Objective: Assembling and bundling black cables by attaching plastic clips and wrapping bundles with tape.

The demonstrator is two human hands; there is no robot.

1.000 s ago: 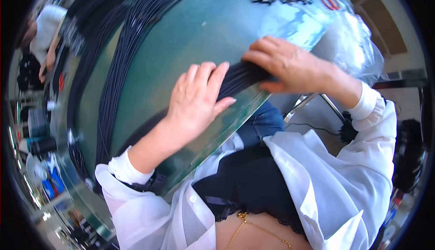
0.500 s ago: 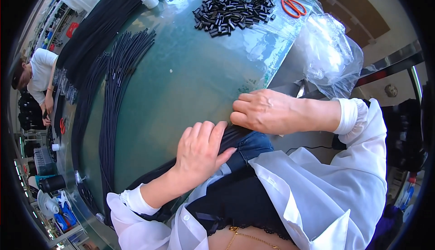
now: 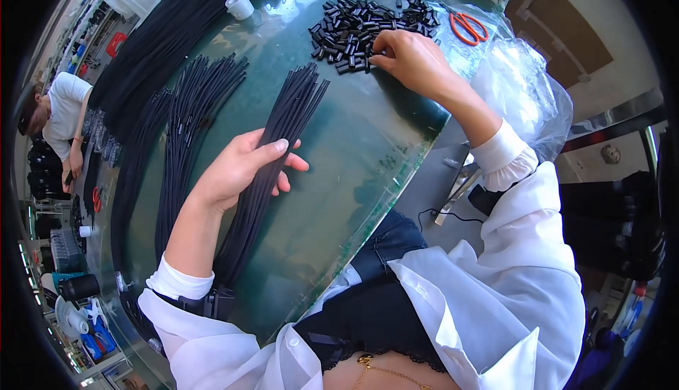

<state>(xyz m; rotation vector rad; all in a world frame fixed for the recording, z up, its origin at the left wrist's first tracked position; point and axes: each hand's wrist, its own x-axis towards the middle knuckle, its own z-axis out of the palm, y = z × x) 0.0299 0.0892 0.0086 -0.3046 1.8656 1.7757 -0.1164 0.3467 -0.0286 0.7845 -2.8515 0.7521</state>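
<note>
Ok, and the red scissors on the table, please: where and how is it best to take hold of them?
Probably by the red handles of the scissors, coming from the near right side. The handle loops face that way, while the narrow end seems to point away to the far left. The small black pieces lie spread on the left.

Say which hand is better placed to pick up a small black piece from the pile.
Probably the right hand: its fingertips are at the pile of black pieces, while the left hand holds the bundle of black cords.
</note>
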